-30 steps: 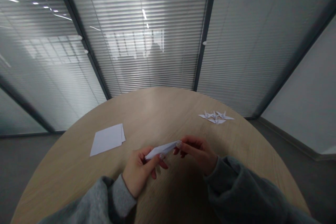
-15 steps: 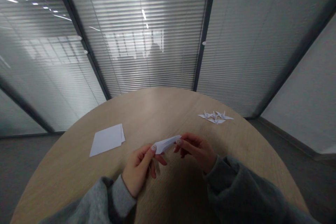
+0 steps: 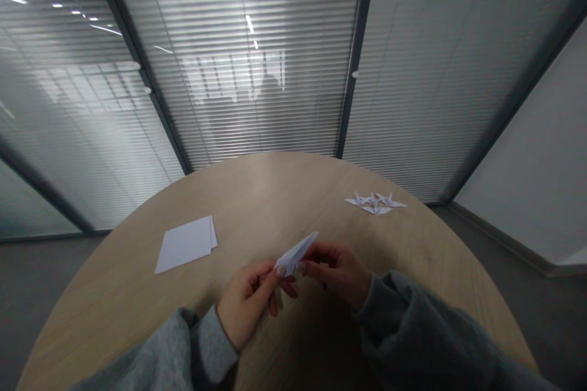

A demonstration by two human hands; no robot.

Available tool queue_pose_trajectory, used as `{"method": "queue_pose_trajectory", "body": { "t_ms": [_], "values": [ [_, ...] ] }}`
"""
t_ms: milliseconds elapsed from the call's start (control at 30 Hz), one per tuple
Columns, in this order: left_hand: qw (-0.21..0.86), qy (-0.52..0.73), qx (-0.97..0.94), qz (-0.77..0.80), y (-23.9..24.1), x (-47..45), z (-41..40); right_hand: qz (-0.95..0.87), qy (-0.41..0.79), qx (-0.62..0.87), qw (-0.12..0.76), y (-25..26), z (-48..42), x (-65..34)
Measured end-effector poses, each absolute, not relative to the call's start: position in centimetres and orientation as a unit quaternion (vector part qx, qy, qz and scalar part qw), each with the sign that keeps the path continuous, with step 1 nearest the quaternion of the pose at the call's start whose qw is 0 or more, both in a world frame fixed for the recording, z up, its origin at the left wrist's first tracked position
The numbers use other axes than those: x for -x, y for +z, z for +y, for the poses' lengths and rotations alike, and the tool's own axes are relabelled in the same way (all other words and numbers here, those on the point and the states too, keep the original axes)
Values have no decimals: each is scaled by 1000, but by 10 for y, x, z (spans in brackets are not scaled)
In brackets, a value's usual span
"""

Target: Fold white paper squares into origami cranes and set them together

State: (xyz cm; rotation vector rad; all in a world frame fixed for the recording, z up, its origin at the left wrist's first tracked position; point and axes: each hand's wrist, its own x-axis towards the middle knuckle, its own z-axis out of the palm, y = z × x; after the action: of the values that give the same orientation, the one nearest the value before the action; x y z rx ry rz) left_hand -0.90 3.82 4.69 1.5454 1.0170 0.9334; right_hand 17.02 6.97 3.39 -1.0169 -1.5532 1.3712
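While holding a white folded paper over the table, has white sheets lying flat well to its left, partly overlapping. Grips the folded paper's near left end in the left hand, with thumb pressed on top and fingers underneath. Pinches its right edge in the right hand, between thumb and fingers. Has crane-like paper figures clustered beyond the folded paper, to its right, resting on the table.

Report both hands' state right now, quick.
Left hand: closed, holding the folded paper at its near end.
Right hand: closed, holding the folded paper's right edge.
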Motion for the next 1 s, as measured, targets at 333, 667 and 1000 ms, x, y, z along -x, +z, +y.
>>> {"method": "queue_pose_trajectory", "body": {
  "t_ms": [333, 667, 1000],
  "values": [
    [397, 365, -708, 457, 45, 11, 37, -613, 518, 413, 431, 37, 68, -171],
    [91, 416, -831, 357, 53, 19, 32, -594, 550, 409, 422, 41, 67, -168],
    [98, 411, -828, 369, 50, 20, 33, -589, 560, 402, 422, 39, 68, -168]
  ]
}}
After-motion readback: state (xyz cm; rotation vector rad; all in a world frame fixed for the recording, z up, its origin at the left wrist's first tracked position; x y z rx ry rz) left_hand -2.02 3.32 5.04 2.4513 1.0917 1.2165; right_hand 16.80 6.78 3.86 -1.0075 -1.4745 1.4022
